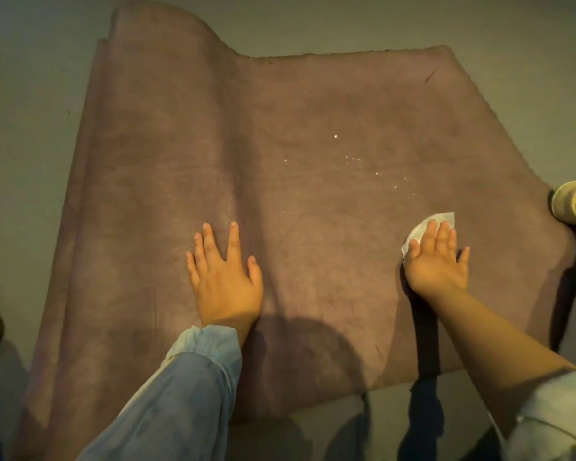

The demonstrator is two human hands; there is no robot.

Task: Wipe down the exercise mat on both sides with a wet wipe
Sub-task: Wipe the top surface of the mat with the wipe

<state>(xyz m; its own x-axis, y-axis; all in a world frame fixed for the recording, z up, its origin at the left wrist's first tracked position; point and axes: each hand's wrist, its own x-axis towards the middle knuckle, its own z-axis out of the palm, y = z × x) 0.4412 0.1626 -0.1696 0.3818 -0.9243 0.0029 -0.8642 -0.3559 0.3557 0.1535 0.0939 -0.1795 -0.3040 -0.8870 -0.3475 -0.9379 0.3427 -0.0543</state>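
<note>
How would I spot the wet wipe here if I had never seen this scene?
Start at the big purplish exercise mat spread on the grey floor. Go to its near right part, where the right hand lies flat with straight fingers. The wet wipe is the small white crumpled sheet peeking out beyond those fingertips, the only white thing on the mat.

No readable text, label, brand name, number or sign appears anywhere in this view: the purple exercise mat (313, 161) spread on the floor carries no printed marking, and the white wet wipe (423, 227) at its near right shows no lettering.
</note>
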